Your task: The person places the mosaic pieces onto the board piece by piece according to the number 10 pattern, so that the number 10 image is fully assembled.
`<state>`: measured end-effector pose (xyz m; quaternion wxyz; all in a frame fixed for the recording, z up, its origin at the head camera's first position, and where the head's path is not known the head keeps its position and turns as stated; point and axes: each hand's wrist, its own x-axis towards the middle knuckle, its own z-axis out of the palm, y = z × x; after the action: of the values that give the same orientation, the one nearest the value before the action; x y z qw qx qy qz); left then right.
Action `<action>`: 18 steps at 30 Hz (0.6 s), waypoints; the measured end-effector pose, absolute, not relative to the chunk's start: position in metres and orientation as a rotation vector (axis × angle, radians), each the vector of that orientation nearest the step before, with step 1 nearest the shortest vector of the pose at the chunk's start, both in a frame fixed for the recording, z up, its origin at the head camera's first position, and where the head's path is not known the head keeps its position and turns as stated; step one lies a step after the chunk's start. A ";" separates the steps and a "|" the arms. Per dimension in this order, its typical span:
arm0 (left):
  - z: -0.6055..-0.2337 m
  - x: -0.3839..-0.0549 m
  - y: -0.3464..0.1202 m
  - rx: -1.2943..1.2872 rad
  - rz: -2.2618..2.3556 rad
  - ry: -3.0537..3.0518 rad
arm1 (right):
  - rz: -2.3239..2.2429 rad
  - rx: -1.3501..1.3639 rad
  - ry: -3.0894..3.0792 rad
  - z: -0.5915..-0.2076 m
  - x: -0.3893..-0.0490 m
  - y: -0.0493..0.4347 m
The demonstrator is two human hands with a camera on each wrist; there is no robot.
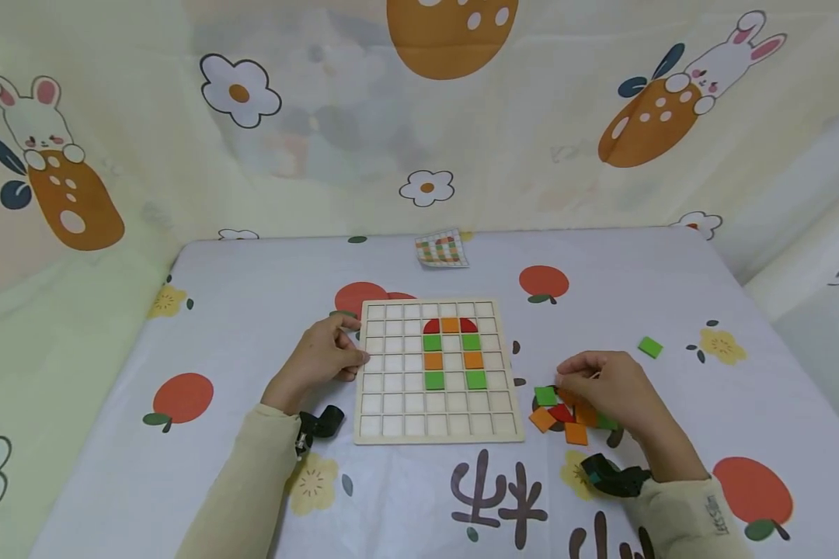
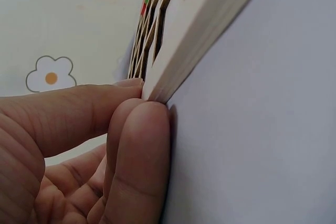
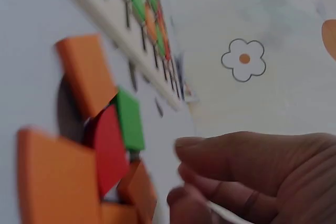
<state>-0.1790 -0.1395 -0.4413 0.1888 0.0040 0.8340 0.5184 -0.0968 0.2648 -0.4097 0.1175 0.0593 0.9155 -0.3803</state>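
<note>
Left grip [image 1: 319, 359] pinches the gridded board [image 1: 393, 405] holding nine tiles [image 1: 433, 361].

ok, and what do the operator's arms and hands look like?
Both hands, left hand and right hand, are bare, no gloves. Long beige sleeves: left sleeve, right sleeve, the right one with small dark lettering near the cuff. Each wrist wears a compact black unit: left unit, right unit.
</note>
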 end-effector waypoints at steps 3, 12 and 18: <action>-0.442 -0.179 -0.141 0.012 1.463 2.343 | -1.019 0.212 2.693 -0.413 -0.094 0.269; -0.443 -0.180 -0.141 0.002 1.489 2.323 | -0.893 0.268 2.725 -0.413 -0.091 0.265; -0.443 -0.180 -0.139 0.011 1.465 2.345 | -0.927 0.231 2.718 -0.412 -0.090 0.264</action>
<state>-0.1801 -0.1391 -0.4432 0.1869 0.0037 0.8331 0.5205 -0.0896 0.2635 -0.4116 0.1300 0.0796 0.9354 -0.3192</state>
